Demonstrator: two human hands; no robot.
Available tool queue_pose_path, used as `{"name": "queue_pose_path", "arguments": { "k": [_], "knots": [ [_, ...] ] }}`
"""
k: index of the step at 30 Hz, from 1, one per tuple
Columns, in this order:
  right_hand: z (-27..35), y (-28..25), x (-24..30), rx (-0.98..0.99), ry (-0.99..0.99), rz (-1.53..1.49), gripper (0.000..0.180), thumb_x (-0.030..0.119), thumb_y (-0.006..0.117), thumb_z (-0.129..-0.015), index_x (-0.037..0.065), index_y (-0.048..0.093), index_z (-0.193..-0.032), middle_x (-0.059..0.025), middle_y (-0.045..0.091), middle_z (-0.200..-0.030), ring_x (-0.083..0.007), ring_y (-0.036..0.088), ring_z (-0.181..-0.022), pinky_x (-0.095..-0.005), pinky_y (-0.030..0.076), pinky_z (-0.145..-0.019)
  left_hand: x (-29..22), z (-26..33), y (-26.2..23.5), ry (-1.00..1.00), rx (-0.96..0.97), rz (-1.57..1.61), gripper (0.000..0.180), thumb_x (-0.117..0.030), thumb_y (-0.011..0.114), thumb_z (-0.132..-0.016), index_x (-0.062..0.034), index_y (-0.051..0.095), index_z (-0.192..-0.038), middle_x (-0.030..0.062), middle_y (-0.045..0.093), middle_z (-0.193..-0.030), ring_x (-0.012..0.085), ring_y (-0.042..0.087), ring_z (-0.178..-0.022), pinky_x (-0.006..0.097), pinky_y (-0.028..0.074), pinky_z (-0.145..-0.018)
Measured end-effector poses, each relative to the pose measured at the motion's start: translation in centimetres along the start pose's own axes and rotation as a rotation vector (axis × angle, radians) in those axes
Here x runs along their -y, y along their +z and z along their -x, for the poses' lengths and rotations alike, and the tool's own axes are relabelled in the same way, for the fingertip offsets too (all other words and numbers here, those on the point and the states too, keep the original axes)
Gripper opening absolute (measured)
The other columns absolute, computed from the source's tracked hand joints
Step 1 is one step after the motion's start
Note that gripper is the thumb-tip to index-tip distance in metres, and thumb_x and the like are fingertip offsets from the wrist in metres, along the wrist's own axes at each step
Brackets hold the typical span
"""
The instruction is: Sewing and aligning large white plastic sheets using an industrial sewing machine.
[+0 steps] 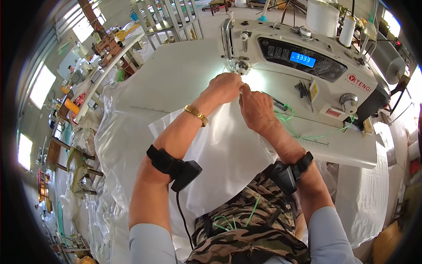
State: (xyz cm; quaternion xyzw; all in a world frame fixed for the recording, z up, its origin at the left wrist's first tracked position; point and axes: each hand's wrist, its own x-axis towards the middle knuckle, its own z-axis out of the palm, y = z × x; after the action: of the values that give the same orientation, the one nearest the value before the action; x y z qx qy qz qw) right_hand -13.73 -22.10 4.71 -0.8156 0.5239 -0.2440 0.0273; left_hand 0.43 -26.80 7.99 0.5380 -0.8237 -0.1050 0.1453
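Note:
Both my hands meet just in front of the needle area of a white sewing machine (281,53), under its bright lamp. My left hand (225,88) is closed at the edge of a white plastic sheet (220,145). Close against it, my right hand (256,105) is closed on the same sheet, with its fingertips near the left hand's. The sheet hangs from the fingers over the table edge onto my lap. Exactly how the fingertips pinch it is hidden by the hands.
The white sewing table (184,61) spreads around the machine. Green cord (288,116) and a small dark tool (277,102) lie right of my hands. Thread cones (323,20) stand behind. Clear plastic sheeting (114,127) drapes over the left edge; a metal chair (165,22) stands beyond.

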Motion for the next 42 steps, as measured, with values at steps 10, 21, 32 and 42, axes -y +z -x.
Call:
{"name": "queue_pose_path", "arguments": {
  "k": [10,21,32,42],
  "knots": [
    [-1.3,4.1,-4.8,-0.162,-0.168,-0.403,0.014,0.012,0.057,-0.086,0.004,0.066,-0.093,-0.0151,0.066,-0.085,-0.0354,0.063,-0.082,-0.0426,0.051,-0.075,4.2,-0.7,4.5,-0.03,-0.095,0.23,0.027,-0.021,0.06,-0.089,0.0047,0.061,-0.082,0.0164,0.056,-0.065,0.0273,0.051,-0.061,0.04,0.043,-0.063],
    [-2.1,4.5,-4.2,0.005,-0.317,-0.029,0.025,0.021,0.057,-0.089,0.005,0.065,-0.108,-0.0086,0.065,-0.108,-0.026,0.056,-0.108,-0.0412,0.042,-0.094,5.5,-0.9,5.5,-0.234,-0.307,0.172,0.026,-0.021,0.074,-0.074,0.0013,0.061,-0.069,0.012,0.062,-0.067,0.0275,0.057,-0.063,0.038,0.045,-0.061],
    [-1.6,3.9,-3.3,0.029,-0.259,0.028,0.024,0.021,0.052,-0.091,0.005,0.062,-0.108,-0.0098,0.062,-0.11,-0.0261,0.055,-0.107,-0.0424,0.042,-0.092,2.0,7.2,5.6,0.203,-0.274,0.108,0.047,-0.022,0.065,-0.083,0.0032,0.053,-0.121,0.0169,0.053,-0.121,0.0331,0.052,-0.112,0.041,0.042,-0.096],
    [-2.0,5.1,-3.9,0.006,-0.264,-0.025,0.03,0.022,0.05,-0.092,0.004,0.065,-0.11,-0.0077,0.061,-0.115,-0.0279,0.053,-0.107,-0.0452,0.041,-0.09,4.9,4.6,5.1,0.191,-0.169,0.106,0.054,-0.027,0.061,-0.081,0.0075,0.055,-0.121,0.021,0.053,-0.123,0.0335,0.05,-0.119,0.041,0.04,-0.103]
  ]
}}
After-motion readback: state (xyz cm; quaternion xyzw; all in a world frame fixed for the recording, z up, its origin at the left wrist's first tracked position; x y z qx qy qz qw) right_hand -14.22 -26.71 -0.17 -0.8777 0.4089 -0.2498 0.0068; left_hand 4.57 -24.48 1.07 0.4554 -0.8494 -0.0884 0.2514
